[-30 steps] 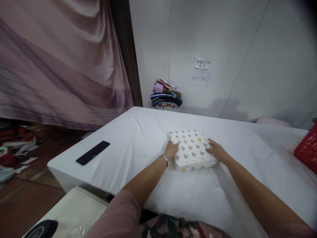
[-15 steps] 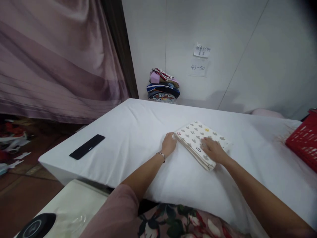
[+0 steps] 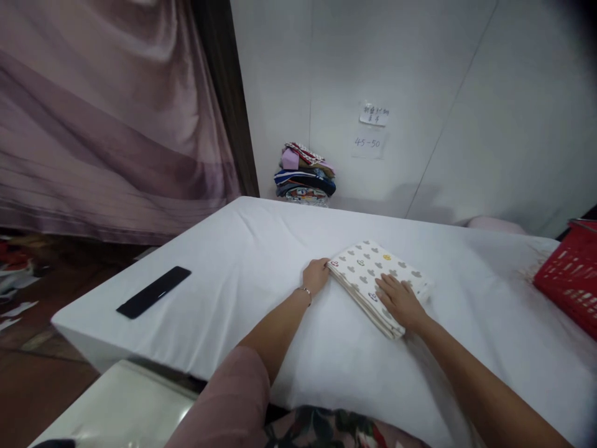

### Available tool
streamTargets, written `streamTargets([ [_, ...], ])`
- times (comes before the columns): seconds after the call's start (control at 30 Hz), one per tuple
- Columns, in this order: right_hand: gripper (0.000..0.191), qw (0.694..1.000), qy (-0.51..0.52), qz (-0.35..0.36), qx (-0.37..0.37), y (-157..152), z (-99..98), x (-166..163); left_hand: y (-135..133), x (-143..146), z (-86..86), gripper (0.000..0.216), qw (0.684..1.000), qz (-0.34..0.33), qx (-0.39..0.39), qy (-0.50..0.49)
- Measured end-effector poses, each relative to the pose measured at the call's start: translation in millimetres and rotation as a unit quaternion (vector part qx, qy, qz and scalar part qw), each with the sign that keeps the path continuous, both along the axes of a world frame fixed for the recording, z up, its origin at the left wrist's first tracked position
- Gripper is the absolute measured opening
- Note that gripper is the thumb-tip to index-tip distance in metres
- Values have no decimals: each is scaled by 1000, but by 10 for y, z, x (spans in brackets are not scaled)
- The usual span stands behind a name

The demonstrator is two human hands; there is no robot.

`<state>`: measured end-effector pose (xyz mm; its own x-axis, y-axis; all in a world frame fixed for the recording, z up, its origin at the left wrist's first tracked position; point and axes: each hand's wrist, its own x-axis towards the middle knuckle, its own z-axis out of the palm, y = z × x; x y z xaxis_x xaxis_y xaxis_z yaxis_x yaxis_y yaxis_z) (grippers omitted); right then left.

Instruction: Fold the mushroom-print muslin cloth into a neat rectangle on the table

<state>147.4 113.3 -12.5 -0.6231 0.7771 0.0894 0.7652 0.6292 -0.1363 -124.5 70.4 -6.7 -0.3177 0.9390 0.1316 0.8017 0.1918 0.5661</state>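
A folded white cloth (image 3: 359,264) with grey mouse-head shapes and a few coloured marks lies on the white-covered table (image 3: 261,261). Its layered edge faces me. My left hand (image 3: 316,275), with a bracelet at the wrist, is closed at the cloth's left corner, the fingertips pinching the edge there. On top of the cloth, toward its right side, my right hand (image 3: 402,303) lies flat with its fingers stretched out.
A black phone-like slab (image 3: 153,292) lies on the table's left. Behind the table a pile of folded clothes (image 3: 305,174) stands against the wall. A red basket (image 3: 571,274) is at the right edge. A pale surface (image 3: 125,404) sits lower left.
My view has tilted up a little, so the scene sits lower. Both hands keep nearly the same places on the cloth, which looks unchanged.
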Motion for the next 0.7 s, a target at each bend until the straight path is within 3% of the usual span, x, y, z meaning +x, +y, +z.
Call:
streamTargets([
  [0.2,51,1000,5,2,0,-13,12,-10,6,-31,-1,31,1000,17,3,-14],
  [0.33,52,1000,2,-3,-9,-18,38,-31,18,23,94,39,999,-4,28,-14],
  [0.53,53,1000,3,-4,-24,-39,86,-45,66,444,248,40,980,-140,116,76],
  [0.7,53,997,15,-10,-71,-28,193,-48,58,692,91,45,958,-220,74,169],
])
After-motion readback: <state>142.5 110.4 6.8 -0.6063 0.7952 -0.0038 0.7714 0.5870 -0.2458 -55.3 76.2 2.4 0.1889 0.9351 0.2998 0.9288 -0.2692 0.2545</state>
